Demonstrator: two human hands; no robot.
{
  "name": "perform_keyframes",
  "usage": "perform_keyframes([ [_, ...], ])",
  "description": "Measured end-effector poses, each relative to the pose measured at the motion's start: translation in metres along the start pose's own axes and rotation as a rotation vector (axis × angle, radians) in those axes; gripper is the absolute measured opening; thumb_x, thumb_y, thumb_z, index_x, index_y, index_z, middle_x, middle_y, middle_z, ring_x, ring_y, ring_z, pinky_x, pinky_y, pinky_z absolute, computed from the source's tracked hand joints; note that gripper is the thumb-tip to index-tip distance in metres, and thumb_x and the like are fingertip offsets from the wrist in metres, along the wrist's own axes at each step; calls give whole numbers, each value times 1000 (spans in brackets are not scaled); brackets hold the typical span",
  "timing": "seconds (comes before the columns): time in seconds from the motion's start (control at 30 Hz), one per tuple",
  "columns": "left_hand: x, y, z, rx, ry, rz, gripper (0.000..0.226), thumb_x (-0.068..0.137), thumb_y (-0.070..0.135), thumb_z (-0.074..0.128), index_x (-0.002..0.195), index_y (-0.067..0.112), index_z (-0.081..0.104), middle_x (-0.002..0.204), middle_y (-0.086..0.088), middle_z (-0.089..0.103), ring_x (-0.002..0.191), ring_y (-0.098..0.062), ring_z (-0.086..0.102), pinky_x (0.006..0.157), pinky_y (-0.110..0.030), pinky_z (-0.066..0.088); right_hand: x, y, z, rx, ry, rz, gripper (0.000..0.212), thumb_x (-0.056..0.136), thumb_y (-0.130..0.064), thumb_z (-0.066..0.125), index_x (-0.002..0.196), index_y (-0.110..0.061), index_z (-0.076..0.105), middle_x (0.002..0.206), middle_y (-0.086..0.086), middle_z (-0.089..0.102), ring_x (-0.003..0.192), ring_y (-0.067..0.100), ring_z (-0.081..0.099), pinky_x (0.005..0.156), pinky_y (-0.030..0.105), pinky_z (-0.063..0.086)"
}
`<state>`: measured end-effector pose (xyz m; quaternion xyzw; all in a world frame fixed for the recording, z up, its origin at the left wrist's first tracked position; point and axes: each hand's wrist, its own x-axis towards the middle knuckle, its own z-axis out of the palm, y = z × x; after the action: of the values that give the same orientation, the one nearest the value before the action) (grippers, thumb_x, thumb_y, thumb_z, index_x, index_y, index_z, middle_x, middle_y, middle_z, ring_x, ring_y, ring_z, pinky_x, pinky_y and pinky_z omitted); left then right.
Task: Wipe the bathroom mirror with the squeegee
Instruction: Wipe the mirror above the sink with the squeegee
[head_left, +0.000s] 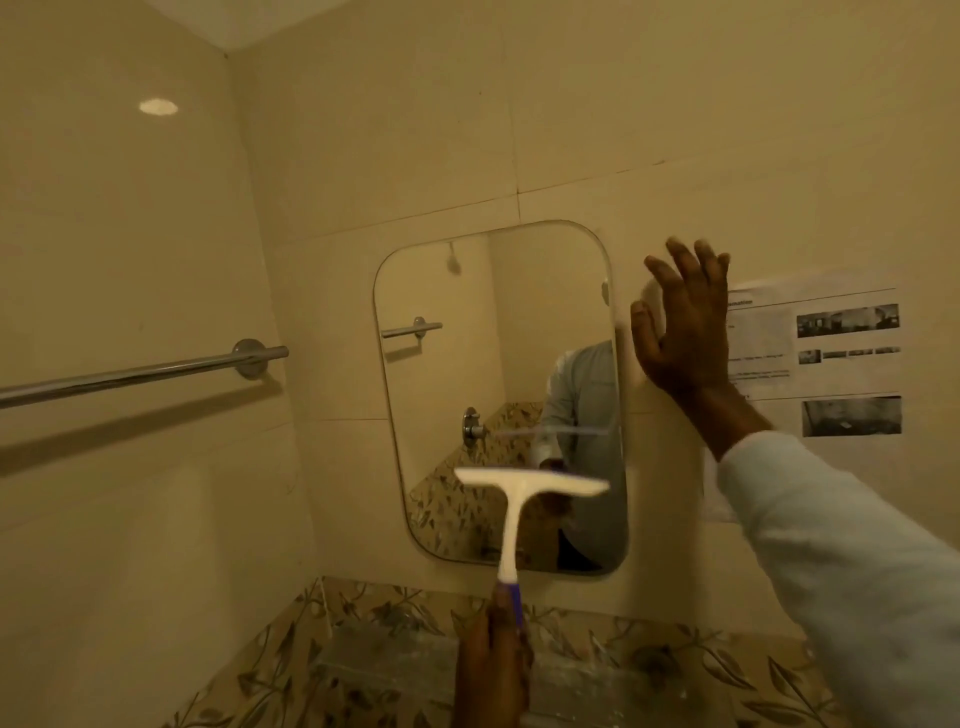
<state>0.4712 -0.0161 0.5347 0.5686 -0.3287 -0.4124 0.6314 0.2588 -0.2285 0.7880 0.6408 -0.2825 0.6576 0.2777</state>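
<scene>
A rounded rectangular mirror (467, 364) hangs on the cream tiled wall. In front of its lower part is a white squeegee (524, 486) with a purple grip, blade level and pointing up. My left hand (493, 660) grips the purple end of the handle from below. My right hand (680, 322) is raised just right of the mirror with fingers spread; whether it touches the wall I cannot tell. The mirror reflects a person's shirt, a shower head and a tap.
A chrome towel bar (140, 371) juts from the left wall at chest height. A printed paper notice (821, 358) is stuck to the wall right of the mirror. Below runs a leaf-patterned tile band (363, 623) with a clear glass shelf (415, 660).
</scene>
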Motion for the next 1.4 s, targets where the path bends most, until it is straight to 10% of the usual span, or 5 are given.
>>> perform_keyframes([
  [0.27, 16, 143, 34, -60, -121, 479, 27, 107, 42, 44, 121, 28, 62, 92, -5, 74, 71, -19, 71, 58, -30, 56, -95, -179, -30, 812, -290, 836, 35, 99, -69, 39, 101, -42, 62, 100, -17, 64, 98, 6, 65, 84, 40, 56],
  [0.5, 29, 148, 27, 82, -347, 484, 38, 111, 35, 38, 142, 25, 58, 126, 1, 72, 118, -16, 69, 94, -33, 57, -83, -208, -17, 988, -325, 1020, 7, 104, -37, 56, 105, -37, 63, 106, -1, 70, 100, 15, 69, 97, 47, 58],
  [0.87, 175, 266, -85, 978, 374, 951, 61, 107, 32, 50, 162, 24, 26, 170, -6, 23, 156, -29, 24, 124, -48, 28, -73, -166, -3, 861, -267, 893, 22, 106, -40, 47, 120, -29, 60, 96, -9, 67, 84, -2, 67, 70, 17, 50],
  [1.1, 211, 346, -131, 1710, 221, 880, 142, 68, 89, 59, 153, 27, -37, 166, -8, -35, 156, -38, -18, 127, -55, 6, -81, -171, 22, 869, -213, 883, 11, 107, -25, 52, 111, -17, 59, 79, -3, 62, 62, -3, 62, 55, 11, 50],
  [1.4, 220, 327, -130, 1467, 163, 985, 152, 62, 58, 91, 154, 46, -29, 164, 1, -37, 155, -38, -21, 122, -68, 17, -35, -190, 49, 689, -409, 677, 31, 107, -44, 47, 132, -26, 53, 85, -9, 62, 65, 5, 64, 54, 17, 49],
])
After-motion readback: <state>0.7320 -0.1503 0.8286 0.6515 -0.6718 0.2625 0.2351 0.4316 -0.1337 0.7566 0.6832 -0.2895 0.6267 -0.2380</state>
